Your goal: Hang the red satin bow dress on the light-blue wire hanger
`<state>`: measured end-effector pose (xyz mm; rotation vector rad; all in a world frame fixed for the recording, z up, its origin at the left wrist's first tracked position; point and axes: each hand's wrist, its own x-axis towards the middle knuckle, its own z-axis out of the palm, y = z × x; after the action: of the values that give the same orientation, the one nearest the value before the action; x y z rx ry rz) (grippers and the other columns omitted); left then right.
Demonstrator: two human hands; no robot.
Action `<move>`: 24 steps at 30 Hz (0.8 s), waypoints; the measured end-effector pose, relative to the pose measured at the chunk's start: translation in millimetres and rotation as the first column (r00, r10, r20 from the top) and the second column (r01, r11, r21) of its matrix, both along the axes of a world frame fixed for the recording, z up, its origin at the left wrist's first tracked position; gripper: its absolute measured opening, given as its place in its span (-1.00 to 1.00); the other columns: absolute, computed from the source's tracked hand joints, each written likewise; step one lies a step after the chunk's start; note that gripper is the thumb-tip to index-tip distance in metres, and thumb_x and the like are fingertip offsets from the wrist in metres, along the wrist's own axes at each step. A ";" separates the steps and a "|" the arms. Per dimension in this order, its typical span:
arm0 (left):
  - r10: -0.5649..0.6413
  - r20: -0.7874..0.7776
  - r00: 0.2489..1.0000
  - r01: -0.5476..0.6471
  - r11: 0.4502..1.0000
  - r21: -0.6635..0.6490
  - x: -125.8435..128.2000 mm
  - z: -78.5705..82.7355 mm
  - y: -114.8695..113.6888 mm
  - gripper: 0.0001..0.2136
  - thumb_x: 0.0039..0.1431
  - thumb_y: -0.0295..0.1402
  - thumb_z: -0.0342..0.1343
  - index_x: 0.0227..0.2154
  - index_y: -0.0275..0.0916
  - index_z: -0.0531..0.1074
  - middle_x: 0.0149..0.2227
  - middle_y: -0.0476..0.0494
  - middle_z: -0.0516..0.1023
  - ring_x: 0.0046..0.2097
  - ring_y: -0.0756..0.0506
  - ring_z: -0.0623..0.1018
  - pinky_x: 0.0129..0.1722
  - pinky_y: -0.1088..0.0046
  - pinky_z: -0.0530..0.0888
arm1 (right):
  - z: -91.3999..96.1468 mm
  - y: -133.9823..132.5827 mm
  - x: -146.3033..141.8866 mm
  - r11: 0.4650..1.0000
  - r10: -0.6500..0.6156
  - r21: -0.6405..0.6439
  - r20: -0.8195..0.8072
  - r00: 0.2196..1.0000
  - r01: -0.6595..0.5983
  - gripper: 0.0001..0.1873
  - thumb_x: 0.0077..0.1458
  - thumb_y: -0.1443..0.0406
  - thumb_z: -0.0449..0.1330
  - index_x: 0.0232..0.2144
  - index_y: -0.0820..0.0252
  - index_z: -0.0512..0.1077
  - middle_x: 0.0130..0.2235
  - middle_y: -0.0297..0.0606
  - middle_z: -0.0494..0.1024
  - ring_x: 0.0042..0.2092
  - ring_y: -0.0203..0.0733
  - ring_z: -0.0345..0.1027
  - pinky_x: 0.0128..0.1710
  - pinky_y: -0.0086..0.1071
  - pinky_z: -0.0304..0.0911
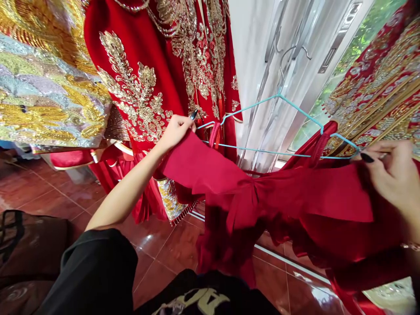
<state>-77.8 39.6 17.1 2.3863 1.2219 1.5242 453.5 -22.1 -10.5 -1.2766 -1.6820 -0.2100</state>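
Observation:
A red dress [252,197] hangs in front of me on a light blue wire hanger [259,105], with strap loops over both of its arms. My left hand [179,131] pinches the dress's upper edge by the hanger's left end, fingers closed. At the opposite end my right hand [390,170] is closed around the hanger tip and the edge of the cloth; its fingers are partly blurred. The hanger's silver hook [292,50] points up in front of the white curtain. The lower part of the dress falls in dark folds toward the floor.
Left of the dress hangs a red jacket with gold embroidery [141,87], beside a sequined gold and pastel garment [49,87]. Another beaded red and gold garment [383,92] is at right. Behind stand a white curtain [252,52] and a door frame [337,39]. Red tiles [164,249] cover the floor.

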 end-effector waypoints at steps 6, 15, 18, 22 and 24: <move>-0.131 -0.106 0.986 0.138 0.989 0.057 25.5 35.3 37.2 -0.50 0.31 -0.10 -0.02 -0.71 -0.23 0.35 -0.69 -0.01 0.32 -0.57 0.02 0.31 -0.19 0.32 0.44 | 34.0 19.3 -11.4 0.993 0.111 0.049 -0.022 0.994 -0.110 -0.33 -0.04 -0.36 0.10 -0.24 -0.01 0.08 -0.35 -0.26 0.36 -0.40 -0.16 0.40 -0.33 -0.16 0.26; -0.167 -0.214 0.962 0.168 0.986 -0.018 82.0 81.7 14.9 -0.57 0.32 -0.24 0.05 -0.70 -0.17 0.27 -0.73 0.13 0.20 -0.48 0.06 0.35 -0.15 0.47 0.38 | 86.6 20.0 -54.2 0.973 0.223 0.035 0.143 0.964 -0.230 -0.34 0.04 -0.35 0.03 -0.22 0.03 0.06 -0.30 -0.33 0.30 -0.42 -0.32 0.26 -0.35 -0.30 0.19; -0.160 -0.282 0.946 0.172 0.985 0.020 103.3 84.6 6.6 -0.58 0.30 -0.34 0.04 -0.71 -0.17 0.22 -0.70 0.13 0.23 -0.41 0.04 0.38 0.08 0.36 0.32 | 95.3 18.8 -76.3 0.964 0.261 -0.006 0.204 0.944 -0.266 -0.45 0.12 -0.23 0.09 -0.16 0.03 0.12 -0.22 -0.29 0.34 -0.33 -0.28 0.33 -0.25 -0.27 0.28; -0.192 -0.314 0.930 0.237 0.965 0.109 123.5 66.3 5.8 -0.69 0.23 -0.33 0.13 -0.63 -0.22 0.30 -0.52 0.01 0.42 -0.22 -0.12 0.51 0.21 0.04 0.23 | 95.2 17.0 -103.5 0.980 0.201 -0.075 0.361 0.911 -0.186 -0.64 0.21 0.09 0.16 -0.02 0.04 0.21 -0.27 -0.29 0.41 -0.21 -0.16 0.37 -0.04 -0.13 0.34; -0.151 -0.316 0.937 0.216 0.959 0.183 127.1 51.8 2.2 -0.82 0.20 -0.32 0.16 -0.49 -0.23 0.39 -0.34 -0.09 0.50 -0.08 -0.22 0.51 0.20 -0.07 0.23 | 91.7 12.7 -116.6 0.991 0.120 0.012 0.379 0.918 -0.134 -0.66 0.19 0.20 0.18 0.00 0.04 0.25 -0.17 -0.23 0.42 -0.08 -0.09 0.36 0.05 -0.08 0.30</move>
<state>49.2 41.7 68.9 2.8650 0.8739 1.3360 336.9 -9.4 81.2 -1.1432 -2.0710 -0.4299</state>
